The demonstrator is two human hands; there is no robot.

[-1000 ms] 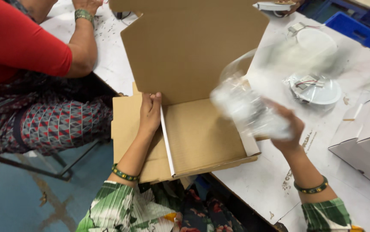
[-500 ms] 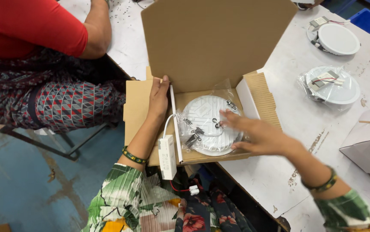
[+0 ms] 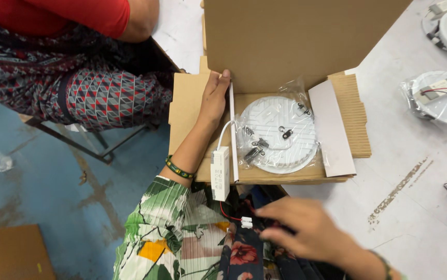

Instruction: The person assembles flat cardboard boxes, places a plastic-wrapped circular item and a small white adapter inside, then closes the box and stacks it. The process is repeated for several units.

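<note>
Left hand (image 3: 212,101) lay flat, fingers open, on cardboard box (image 3: 265,46) at 9 o'clock. Right hand (image 3: 306,233) fingers loose near white connector (image 3: 246,222). Risk: dangling driver (image 3: 220,173) snagging, yanking bagged round lamp (image 3: 278,134).

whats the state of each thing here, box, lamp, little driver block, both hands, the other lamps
cardboard box: open, lid up
round lamp: bagged, lying flat in the box
white driver block: hanging over the box's front edge, wired
left hand: flat on the box's left flap
right hand: blurred, by the white plug
other lamps: bagged, on the table
</note>
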